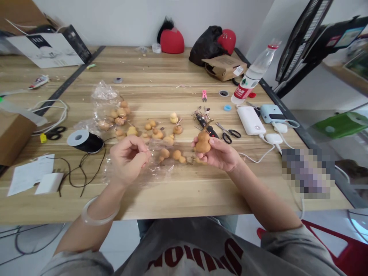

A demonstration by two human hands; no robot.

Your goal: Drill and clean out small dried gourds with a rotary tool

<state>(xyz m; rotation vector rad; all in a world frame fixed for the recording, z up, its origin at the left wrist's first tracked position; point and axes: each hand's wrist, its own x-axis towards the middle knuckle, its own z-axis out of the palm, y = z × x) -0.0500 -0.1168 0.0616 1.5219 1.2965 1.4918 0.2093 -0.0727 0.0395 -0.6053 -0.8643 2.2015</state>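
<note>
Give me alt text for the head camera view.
A person's right hand holds a small tan dried bottle gourd above a light wooden table, while the left hand, fingers pinched together, hovers over a clear plastic bag. More small tan gourds lie scattered nearby, between a spool of black cord and black-handled scissors.

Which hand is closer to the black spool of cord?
Left. The left hand sits beside the black cord spool, not touching it; the right hand is far across the table, holding a small gourd.
</note>
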